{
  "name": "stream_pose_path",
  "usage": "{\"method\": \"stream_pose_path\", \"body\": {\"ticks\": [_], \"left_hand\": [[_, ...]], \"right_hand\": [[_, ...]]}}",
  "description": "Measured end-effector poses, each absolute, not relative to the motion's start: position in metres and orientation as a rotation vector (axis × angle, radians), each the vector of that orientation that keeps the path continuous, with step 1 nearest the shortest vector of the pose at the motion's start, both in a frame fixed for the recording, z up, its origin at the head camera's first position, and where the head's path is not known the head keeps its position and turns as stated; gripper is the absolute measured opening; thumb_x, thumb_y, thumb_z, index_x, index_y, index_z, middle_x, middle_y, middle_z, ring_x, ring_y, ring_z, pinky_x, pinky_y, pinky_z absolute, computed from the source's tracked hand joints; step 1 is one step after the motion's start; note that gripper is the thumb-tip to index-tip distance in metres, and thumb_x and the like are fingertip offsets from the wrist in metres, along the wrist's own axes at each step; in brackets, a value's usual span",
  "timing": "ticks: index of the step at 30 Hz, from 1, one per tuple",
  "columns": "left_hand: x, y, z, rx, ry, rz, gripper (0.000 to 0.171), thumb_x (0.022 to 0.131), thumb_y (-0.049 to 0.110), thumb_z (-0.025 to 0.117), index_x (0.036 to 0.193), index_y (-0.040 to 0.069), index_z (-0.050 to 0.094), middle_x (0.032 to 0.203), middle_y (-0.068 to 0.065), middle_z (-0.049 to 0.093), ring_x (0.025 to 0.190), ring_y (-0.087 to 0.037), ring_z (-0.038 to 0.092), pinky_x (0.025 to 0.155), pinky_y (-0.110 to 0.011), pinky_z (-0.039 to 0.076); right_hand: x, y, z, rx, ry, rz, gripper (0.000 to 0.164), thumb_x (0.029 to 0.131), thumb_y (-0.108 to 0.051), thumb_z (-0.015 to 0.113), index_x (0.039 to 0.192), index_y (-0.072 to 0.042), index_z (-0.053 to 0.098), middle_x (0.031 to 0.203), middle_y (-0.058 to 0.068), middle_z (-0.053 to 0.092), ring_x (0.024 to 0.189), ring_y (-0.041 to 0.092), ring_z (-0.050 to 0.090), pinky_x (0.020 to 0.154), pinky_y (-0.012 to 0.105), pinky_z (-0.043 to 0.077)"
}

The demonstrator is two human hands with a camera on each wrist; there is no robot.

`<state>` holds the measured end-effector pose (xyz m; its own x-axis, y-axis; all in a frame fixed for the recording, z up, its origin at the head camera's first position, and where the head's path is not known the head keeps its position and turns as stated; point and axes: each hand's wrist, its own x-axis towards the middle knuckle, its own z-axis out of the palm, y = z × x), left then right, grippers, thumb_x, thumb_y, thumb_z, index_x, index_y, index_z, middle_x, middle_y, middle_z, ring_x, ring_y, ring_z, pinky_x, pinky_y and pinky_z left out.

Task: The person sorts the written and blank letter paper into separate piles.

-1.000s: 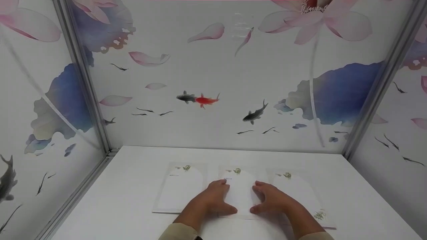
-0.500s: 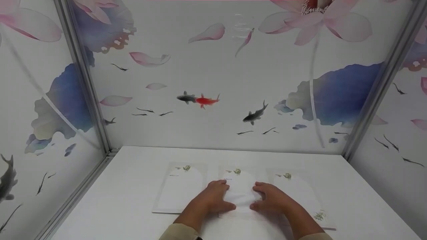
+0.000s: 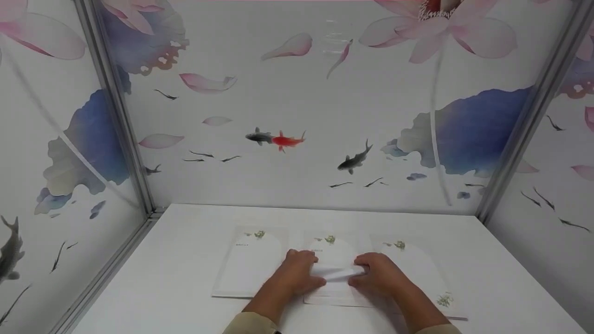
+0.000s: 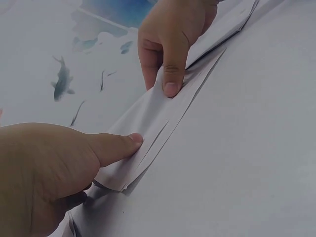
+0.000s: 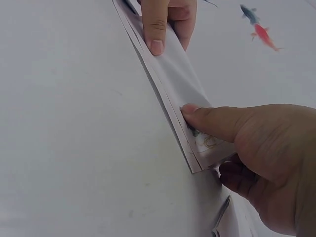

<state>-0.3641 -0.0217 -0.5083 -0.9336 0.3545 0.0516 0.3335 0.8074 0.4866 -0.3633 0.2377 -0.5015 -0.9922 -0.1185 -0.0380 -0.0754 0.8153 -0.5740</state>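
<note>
A sheet of white letter paper (image 3: 338, 274) bulges up between my two hands, over a middle pad (image 3: 332, 299) with a small green print near its top. My left hand (image 3: 301, 271) pinches the sheet's left side, thumb on the near face and fingers behind. On the opposite side my right hand (image 3: 379, 273) pinches it the same way. In the left wrist view the paper (image 4: 143, 123) stands folded over, its near edges close over the pad. In the right wrist view the thumb of my right hand (image 5: 266, 143) presses near a printed corner.
Another printed pad (image 3: 253, 264) lies to the left of the middle one, partly behind my left forearm. To the right lies a third pad (image 3: 420, 266) with green prints. White panels painted with lotus and fish enclose the white table (image 3: 185, 246).
The paper has gone from lying flat to bowing up into a raised fold between my hands. My thumbs have drawn slightly up towards the fingers; the side pads stay put.
</note>
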Motion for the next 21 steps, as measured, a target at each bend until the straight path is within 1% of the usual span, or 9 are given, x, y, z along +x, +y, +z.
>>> {"method": "stream_pose_path", "body": {"ticks": [5, 9, 12, 15, 18, 21], "left_hand": [[-0.3651, -0.0206, -0.5093, 0.503, 2.923, 0.829, 0.063, 0.09, 0.044, 0.085, 0.142, 0.012, 0.068, 0.155, -0.005, 0.061, 0.145, -0.029, 0.048, 0.124, -0.047, 0.044], [-0.3666, -0.0187, -0.5095, 0.478, 2.932, 0.828, 0.063, 0.089, 0.044, 0.085, 0.141, 0.012, 0.068, 0.151, -0.005, 0.064, 0.141, -0.029, 0.051, 0.122, -0.047, 0.046], [-0.3675, -0.0177, -0.5095, 0.468, 2.94, 0.833, 0.063, 0.089, 0.045, 0.085, 0.14, 0.012, 0.069, 0.148, -0.006, 0.066, 0.139, -0.029, 0.053, 0.121, -0.047, 0.047], [-0.3677, -0.0172, -0.5086, 0.454, 2.939, 0.867, 0.063, 0.09, 0.046, 0.084, 0.14, 0.01, 0.069, 0.145, -0.007, 0.068, 0.137, -0.029, 0.055, 0.121, -0.048, 0.047], [-0.3672, -0.0169, -0.508, 0.422, 2.928, 0.916, 0.063, 0.092, 0.045, 0.082, 0.142, 0.009, 0.068, 0.146, -0.009, 0.067, 0.141, -0.031, 0.055, 0.124, -0.049, 0.045], [-0.366, -0.0171, -0.5082, 0.41, 2.936, 0.965, 0.061, 0.095, 0.04, 0.08, 0.144, 0.007, 0.066, 0.151, -0.012, 0.064, 0.148, -0.034, 0.053, 0.127, -0.051, 0.042]], "right_hand": [[-0.3632, 0.236, -0.5028, -0.118, 2.923, -0.948, 0.056, 0.078, -0.031, 0.097, 0.127, -0.011, 0.077, 0.141, 0.011, 0.072, 0.143, 0.04, 0.058, 0.122, 0.06, 0.044], [-0.3626, 0.236, -0.5025, -0.111, 2.915, -0.967, 0.055, 0.079, -0.03, 0.097, 0.127, -0.012, 0.078, 0.141, 0.01, 0.071, 0.144, 0.04, 0.057, 0.123, 0.059, 0.044], [-0.363, 0.2364, -0.5021, -0.101, 2.908, -0.974, 0.056, 0.079, -0.03, 0.097, 0.128, -0.012, 0.077, 0.143, 0.011, 0.071, 0.145, 0.04, 0.056, 0.123, 0.06, 0.043], [-0.3645, 0.2365, -0.5016, -0.078, 2.904, -0.982, 0.061, 0.076, -0.033, 0.098, 0.13, -0.014, 0.076, 0.142, 0.01, 0.071, 0.143, 0.039, 0.059, 0.122, 0.06, 0.044], [-0.3652, 0.236, -0.5013, -0.038, 2.891, -1.008, 0.067, 0.074, -0.036, 0.099, 0.133, -0.016, 0.075, 0.141, 0.008, 0.071, 0.14, 0.037, 0.061, 0.121, 0.059, 0.046], [-0.3647, 0.2358, -0.5015, -0.02, 2.897, -1.033, 0.069, 0.076, -0.039, 0.098, 0.136, -0.015, 0.073, 0.143, 0.009, 0.07, 0.139, 0.037, 0.062, 0.12, 0.059, 0.048]]}}
